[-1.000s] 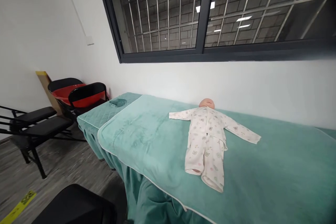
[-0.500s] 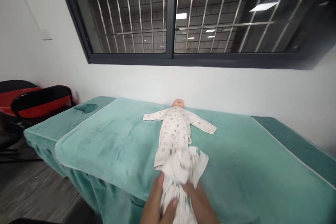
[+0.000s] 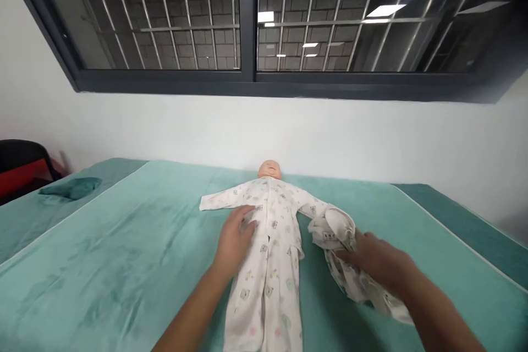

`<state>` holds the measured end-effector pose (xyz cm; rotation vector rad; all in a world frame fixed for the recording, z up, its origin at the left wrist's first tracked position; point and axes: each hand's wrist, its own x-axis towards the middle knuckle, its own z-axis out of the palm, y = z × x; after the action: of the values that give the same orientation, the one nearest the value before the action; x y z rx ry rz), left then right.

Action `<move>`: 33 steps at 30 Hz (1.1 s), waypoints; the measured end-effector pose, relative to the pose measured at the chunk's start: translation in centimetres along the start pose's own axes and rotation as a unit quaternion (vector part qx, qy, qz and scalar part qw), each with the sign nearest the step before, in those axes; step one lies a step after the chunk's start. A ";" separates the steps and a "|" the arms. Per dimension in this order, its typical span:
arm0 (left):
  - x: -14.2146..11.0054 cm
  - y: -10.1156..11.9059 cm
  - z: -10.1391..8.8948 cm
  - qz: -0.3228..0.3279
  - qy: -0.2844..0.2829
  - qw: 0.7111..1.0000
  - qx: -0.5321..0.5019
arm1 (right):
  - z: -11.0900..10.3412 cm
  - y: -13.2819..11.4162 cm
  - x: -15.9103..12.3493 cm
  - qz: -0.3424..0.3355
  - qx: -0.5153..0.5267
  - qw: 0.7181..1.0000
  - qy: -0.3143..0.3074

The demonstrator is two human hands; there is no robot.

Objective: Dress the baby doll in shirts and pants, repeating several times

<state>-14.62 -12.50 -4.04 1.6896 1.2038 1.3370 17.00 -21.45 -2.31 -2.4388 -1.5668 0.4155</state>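
Over the clothed doll (image 3: 270,231), the left hand (image 3: 234,239) spreads loosely, empty, while the right hand (image 3: 381,261) clutches cloth (image 3: 330,236) hiding one cuff.

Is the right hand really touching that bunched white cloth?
Touching: the head view shows the right hand gripping the white cloth, its folds bunched against the fingers.

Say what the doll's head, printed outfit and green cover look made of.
Doll's head: smooth, evenly coloured, probably plastic or vinyl. Printed outfit: matte fabric, likely cotton, with soft folds. Green cover: plush, velvety cloth, judging by its brushed patches.
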 end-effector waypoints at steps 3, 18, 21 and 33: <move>5.4 -0.5 2.4 0.035 0.003 0.999 -0.025 | -1.5 -4.5 0.8 -0.076 0.031 0.987 0.138; 13.4 -3.5 6.9 0.038 -0.091 0.993 0.059 | 6.2 -19.6 14.7 -0.134 0.226 0.960 0.093; 13.3 -2.9 6.8 0.038 -0.101 0.984 0.139 | 6.1 -19.3 14.8 -0.135 0.277 0.947 0.097; 13.3 -3.3 7.0 0.012 -0.068 0.994 0.087 | 7.0 -18.7 16.4 -0.223 0.409 0.880 0.099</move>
<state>-7.99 1.36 -4.09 1.8905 1.2550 1.1373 5.10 1.32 -4.79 -1.3938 -1.4024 0.5654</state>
